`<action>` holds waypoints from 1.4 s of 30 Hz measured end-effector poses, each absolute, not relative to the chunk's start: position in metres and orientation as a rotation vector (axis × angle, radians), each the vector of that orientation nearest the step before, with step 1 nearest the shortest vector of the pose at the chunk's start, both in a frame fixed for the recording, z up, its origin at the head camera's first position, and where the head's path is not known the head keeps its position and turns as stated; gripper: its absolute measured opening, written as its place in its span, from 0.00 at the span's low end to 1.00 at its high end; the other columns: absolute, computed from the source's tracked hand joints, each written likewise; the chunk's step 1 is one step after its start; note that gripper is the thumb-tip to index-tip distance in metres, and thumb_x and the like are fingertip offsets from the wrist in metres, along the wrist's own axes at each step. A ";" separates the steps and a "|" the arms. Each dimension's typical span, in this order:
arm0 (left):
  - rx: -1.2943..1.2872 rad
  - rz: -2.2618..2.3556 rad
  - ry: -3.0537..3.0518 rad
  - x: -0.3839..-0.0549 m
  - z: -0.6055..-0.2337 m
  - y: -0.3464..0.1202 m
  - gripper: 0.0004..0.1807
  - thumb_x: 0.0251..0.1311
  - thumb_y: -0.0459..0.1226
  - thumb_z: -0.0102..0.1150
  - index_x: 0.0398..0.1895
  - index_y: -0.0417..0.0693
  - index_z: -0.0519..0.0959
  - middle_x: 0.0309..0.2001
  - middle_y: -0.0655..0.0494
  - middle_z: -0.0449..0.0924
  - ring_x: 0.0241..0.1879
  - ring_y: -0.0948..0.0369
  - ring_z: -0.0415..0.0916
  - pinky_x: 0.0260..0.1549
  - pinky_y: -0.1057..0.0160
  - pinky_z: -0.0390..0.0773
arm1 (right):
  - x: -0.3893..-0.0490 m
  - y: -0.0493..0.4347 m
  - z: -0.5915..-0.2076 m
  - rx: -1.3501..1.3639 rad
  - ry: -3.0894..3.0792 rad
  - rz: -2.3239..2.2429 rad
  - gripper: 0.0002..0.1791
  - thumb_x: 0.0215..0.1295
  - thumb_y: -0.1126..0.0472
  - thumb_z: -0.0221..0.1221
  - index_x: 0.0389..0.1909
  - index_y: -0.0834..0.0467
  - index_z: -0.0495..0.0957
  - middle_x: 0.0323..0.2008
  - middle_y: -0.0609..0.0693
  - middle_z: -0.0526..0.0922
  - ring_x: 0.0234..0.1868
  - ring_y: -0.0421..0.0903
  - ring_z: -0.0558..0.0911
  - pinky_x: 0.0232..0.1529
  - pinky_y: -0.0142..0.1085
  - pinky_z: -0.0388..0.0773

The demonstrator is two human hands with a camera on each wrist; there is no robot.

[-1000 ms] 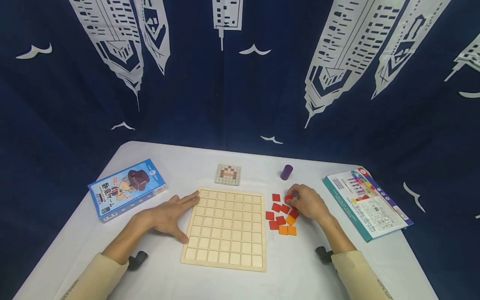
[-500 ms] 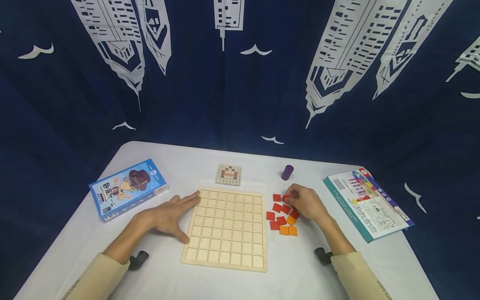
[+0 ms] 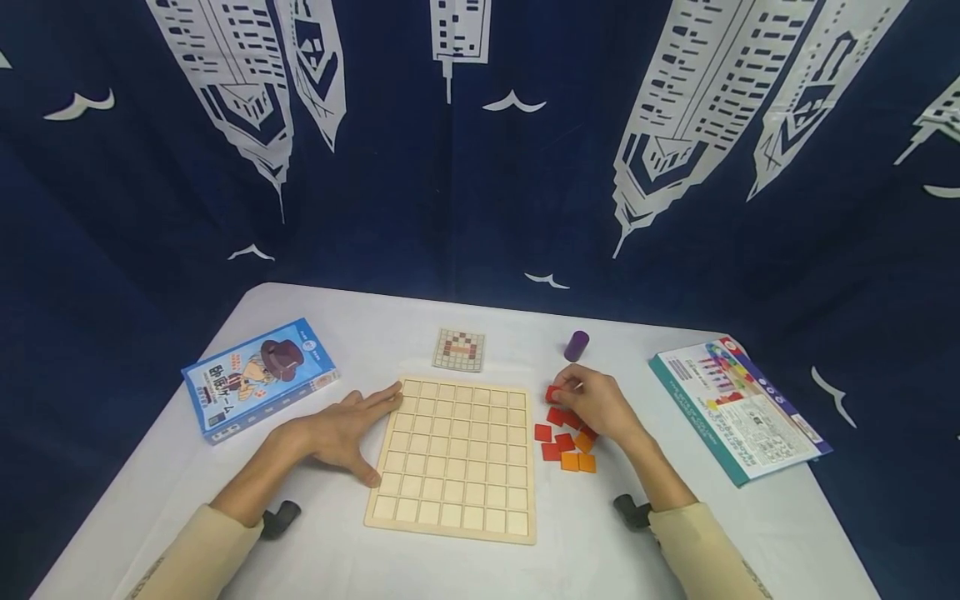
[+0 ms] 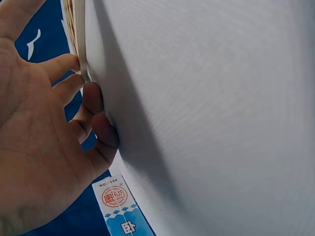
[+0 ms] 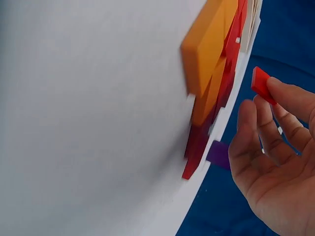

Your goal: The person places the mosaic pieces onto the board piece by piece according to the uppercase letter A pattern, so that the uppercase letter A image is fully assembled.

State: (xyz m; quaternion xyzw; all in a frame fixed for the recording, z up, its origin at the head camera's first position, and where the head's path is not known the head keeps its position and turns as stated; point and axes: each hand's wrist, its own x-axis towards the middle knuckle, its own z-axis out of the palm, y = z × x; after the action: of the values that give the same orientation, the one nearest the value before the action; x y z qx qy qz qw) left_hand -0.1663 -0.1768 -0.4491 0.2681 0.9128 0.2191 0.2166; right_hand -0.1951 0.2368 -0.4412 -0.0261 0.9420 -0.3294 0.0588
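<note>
In the head view my left hand (image 3: 337, 429) rests against the left edge of a pale wooden grid board (image 3: 453, 454), thumb and index finger spread along its rim. The left wrist view shows its other fingers bent close to the white tabletop. My right hand (image 3: 596, 404) pinches a small red square tile (image 5: 261, 84) between thumb and index finger, at the back of a loose group of tiles. Several red tiles (image 3: 543, 432) and a few orange tiles (image 3: 570, 461) lie right of the board, some partly hidden by the right hand.
Behind the board lies a small card (image 3: 459, 350) with a coloured grid pattern. A purple cylinder (image 3: 577, 346) is at the back, beyond my right hand. A blue game box (image 3: 258, 379) lies at the left, and a white and teal box (image 3: 738, 408) at the right.
My right hand has moved left across the back of the tile group, carrying the red tile. The left hand stays at the board's edge.
</note>
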 end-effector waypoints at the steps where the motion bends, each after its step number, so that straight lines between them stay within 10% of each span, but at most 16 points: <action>1: 0.743 0.607 2.528 -0.166 -0.449 -0.176 0.70 0.32 0.57 0.82 0.81 0.48 0.52 0.82 0.56 0.39 0.71 0.39 0.55 0.65 0.38 0.66 | -0.195 0.235 -0.442 -0.086 2.846 -1.006 0.11 0.64 0.58 0.68 0.44 0.55 0.80 0.33 0.51 0.81 0.32 0.47 0.77 0.28 0.35 0.78; 42: 0.717 0.554 2.526 -0.167 -0.446 -0.172 0.72 0.30 0.56 0.83 0.81 0.49 0.52 0.83 0.57 0.38 0.55 0.57 0.63 0.52 0.50 0.73 | -0.210 0.144 -0.434 -0.387 2.626 -1.188 0.05 0.66 0.64 0.64 0.40 0.51 0.83 0.33 0.46 0.82 0.35 0.45 0.79 0.37 0.37 0.75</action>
State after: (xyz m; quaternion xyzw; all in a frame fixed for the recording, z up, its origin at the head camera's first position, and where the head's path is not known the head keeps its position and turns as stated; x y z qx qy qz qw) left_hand -0.1674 -0.1718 -0.4463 0.2604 0.9166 0.2010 0.2272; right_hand -0.2098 0.1435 -0.4340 -0.1323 0.8969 -0.4056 0.1164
